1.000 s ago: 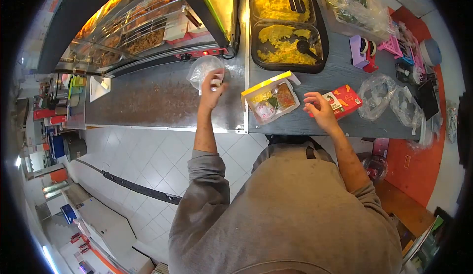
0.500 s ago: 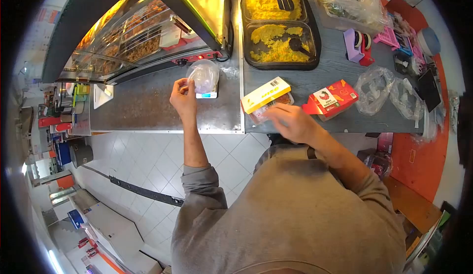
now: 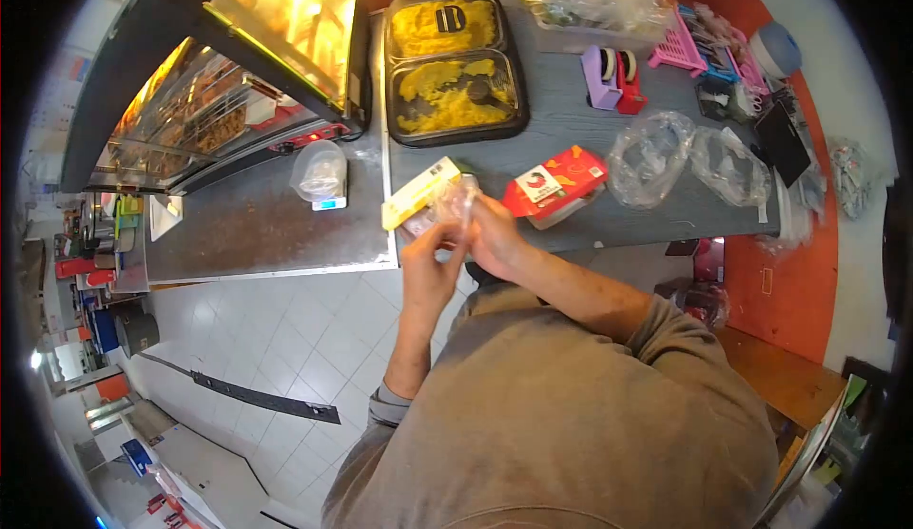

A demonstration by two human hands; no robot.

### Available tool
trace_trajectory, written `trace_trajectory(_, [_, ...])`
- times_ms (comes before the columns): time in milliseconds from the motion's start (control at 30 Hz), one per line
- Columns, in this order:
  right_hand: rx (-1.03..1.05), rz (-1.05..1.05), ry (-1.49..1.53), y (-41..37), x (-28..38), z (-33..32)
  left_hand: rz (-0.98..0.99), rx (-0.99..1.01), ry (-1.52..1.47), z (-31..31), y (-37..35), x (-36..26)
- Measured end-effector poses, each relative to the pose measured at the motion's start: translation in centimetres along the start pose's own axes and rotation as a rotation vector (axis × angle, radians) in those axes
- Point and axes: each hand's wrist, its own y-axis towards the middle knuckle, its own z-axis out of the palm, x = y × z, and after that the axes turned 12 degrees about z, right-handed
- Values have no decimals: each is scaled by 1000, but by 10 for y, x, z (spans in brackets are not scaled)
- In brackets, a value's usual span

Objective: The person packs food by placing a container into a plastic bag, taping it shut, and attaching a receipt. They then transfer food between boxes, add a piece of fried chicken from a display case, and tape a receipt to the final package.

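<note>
My left hand (image 3: 430, 261) and my right hand (image 3: 496, 239) meet at the counter's front edge. Their fingers are closed around a thin, crumpled clear plastic bag (image 3: 458, 196); its contents, if any, I cannot make out. Just behind the bag stands a yellow and white carton (image 3: 418, 192), partly covered by the bag and my hands. To the right of my right hand is a red carton (image 3: 559, 185) with a clear lower part. Further left, a clear plastic bag or tub (image 3: 320, 170) rests on a small scale (image 3: 330, 203) with a lit blue display.
A black two-part tray (image 3: 456, 136) of yellow food sits at the back, beside a lit glass food cabinet (image 3: 276, 44). Tape dispensers (image 3: 613, 80), clear plastic rings of bag film (image 3: 651, 160) and a bagged tub of greens (image 3: 590, 6) stand on the right.
My left hand has left the scale and come right to join my right hand. The clear bag now shows between both hands. The whole view has shifted.
</note>
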Motion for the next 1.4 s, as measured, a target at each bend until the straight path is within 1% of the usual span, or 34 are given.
trace_trajectory(67, [37, 102, 227, -34, 11, -24, -21, 87, -17, 34, -2, -18])
trace_trajectory(133, [35, 100, 174, -59, 36, -52, 48, 175, -129, 58, -2, -28])
trace_trajectory(167, [37, 99, 124, -70, 49, -65, 44, 168, -129, 73, -2, -32])
trace_trajectory(200, [41, 100, 75, -82, 60, -77, 100, 245, -212, 90, -2, -36])
trace_trajectory(233, [17, 5, 46, -101, 79, -72, 156, 319, -294, 106, -2, -42])
trace_trajectory(267, [21, 16, 41, -110, 85, -84, 150, 308, -290, 121, 0, -49])
trace_trajectory(333, [77, -127, 219, -123, 99, -108, 117, 363, -251, 150, 9, -68])
trace_trajectory(367, [82, -116, 216, -130, 107, -119, 129, 339, -320, 162, 14, -77])
trace_trajectory(433, [-102, -189, -13, -140, 122, -140, 109, 373, -384, 190, 12, -74])
trace_trajectory(467, [-97, -183, -13, -144, 128, -149, 93, 415, -453, 202, 10, -72])
trace_trajectory(533, [142, -134, 47, -153, 137, -167, 64, 418, -378, 212, 10, -81])
trace_trajectory(567, [402, -87, 337, -148, 128, -189, 55, 412, -398, 219, 9, -78])
trace_trajectory(600, [405, -81, 338, -148, 127, -186, 44, 407, -418, 223, 5, -74])
trace_trajectory(633, [255, -134, 275, -149, 125, -180, 41, 402, -416, 227, -1, -69])
trace_trajectory(667, [109, -190, 208, -148, 125, -176, 60, 468, -434, 229, -6, -62])
trace_trajectory(700, [116, -188, 205, -140, 122, -189, 80, 534, -451, 230, -8, -59])
trace_trajectory(733, [8, -319, -53, -126, 115, -212, 82, 530, -446, 231, -7, -58])
trace_trajectory(800, [-97, -443, -310, -113, 116, -215, 30, 557, -529, 229, -4, -56])
trace_trajectory(833, [-207, -395, -192, -106, 123, -213, 33, 614, -485, 223, 2, -48])
trace_trajectory(867, [-316, -345, -76, -101, 126, -210, 36, 603, -481, 214, 5, -41])
trace_trajectory(900, [-406, -458, -329, -96, 124, -204, -31, 592, -364, 203, 7, -37])
trace_trajectory(933, [-400, -454, -332, -95, 128, -205, -97, 581, -247, 191, 9, -33])
trace_trajectory(967, [-468, -213, -733, -95, 136, -211, -137, 614, -15, 195, -1, 17])
trace_trajectory(1000, [-523, 48, -1129, -94, 141, -212, -139, 603, -15, 186, 2, 27])
trace_trajectory(1033, [-595, 130, -1579, -92, 140, -202, 19, 520, 329, 177, 4, 36])
trace_trajectory(1067, [-586, 128, -1585, -84, 129, -206, 177, 427, 674, 168, 10, 46])
trace_trajectory(1100, [-478, -159, -1817, -73, 112, -216, 175, 421, 679, 160, 22, 51])
trace_trajectory(1133, [-352, -461, -2022, -68, 105, -208, 249, 343, 737, 151, 39, 55])
trace_trajectory(1167, [-318, -492, -2148, -61, 98, -202, 322, 264, 792, 142, 54, 59])
trace_trajectory(1200, [-315, -493, -2153, -48, 90, -190, 320, 259, 791, 133, 71, 64])
trace_trajectory(1267, [-213, -293, -2361, -20, 74, -182, 335, 382, 864, 119, 98, 73])
trace_trajectory(1300, [-223, -290, -2368, 1, 56, -202, 397, 330, 842, 115, 109, 77])
trace_trajectory(1333, [-309, -449, -2227, 32, 30, -237, 406, 325, 833, 111, 117, 80])
trace_trajectory(1400, [-399, -602, -2085, 49, 23, -235, 395, 299, 687, 105, 135, 89])
